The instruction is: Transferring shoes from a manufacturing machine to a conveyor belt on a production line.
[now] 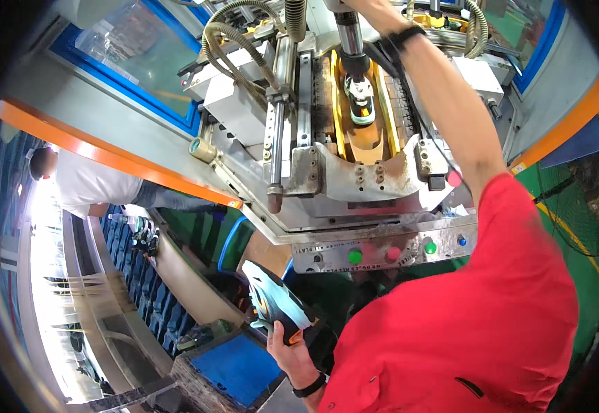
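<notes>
My left hand (290, 356) grips a light-blue and black sneaker (277, 297) with orange accents, low in front of the machine. Its fingers wrap the end nearest me, and the sole side is mostly turned away. Raised across the machine, my right hand (374, 9) is at the top of the vertical press shaft (350, 34). The upper picture edge cuts it off, so its fingers are hidden. Under that shaft another sneaker (361, 103), dark with a pale toe and an orange patch, sits between two yellow side pieces (337, 103) of the machine.
A control panel (410, 253) with green and red buttons runs along the machine front. Orange guard bars (113, 153) curve at both sides. To the left, a conveyor (144, 275) carries dark trays and shoes; another person (96, 182) stands beyond it. A blue-topped stand (237, 368) is near my left forearm.
</notes>
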A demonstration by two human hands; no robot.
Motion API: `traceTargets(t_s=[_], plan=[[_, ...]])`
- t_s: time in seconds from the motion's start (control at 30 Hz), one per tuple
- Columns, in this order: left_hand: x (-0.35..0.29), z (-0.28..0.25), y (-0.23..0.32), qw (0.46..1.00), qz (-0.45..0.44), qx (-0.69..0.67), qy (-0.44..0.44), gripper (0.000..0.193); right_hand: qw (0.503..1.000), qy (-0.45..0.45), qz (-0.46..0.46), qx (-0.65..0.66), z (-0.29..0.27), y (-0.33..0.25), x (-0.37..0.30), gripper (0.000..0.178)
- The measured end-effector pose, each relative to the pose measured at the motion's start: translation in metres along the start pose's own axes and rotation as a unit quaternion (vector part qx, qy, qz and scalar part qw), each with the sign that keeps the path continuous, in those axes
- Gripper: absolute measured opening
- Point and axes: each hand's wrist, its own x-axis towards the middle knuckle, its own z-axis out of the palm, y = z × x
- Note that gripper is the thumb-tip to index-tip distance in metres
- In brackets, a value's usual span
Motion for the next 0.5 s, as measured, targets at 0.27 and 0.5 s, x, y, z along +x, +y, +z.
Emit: traceTargets(t_s=[0.27, 0.5], plan=[[-0.023, -0.015, -0.027, 1.0, 0.005, -0.018, 0.017, 0.029, 0.986, -0.013, 0.04, 0.164, 0.041, 0.055, 0.006, 0.05], [-0.08, -0.046, -0.045, 0.98, 0.075, -0.031, 0.182, 0.031, 0.941, -0.247, 0.194, 0.129, 0.029, 0.143, -0.028, 0.024]])
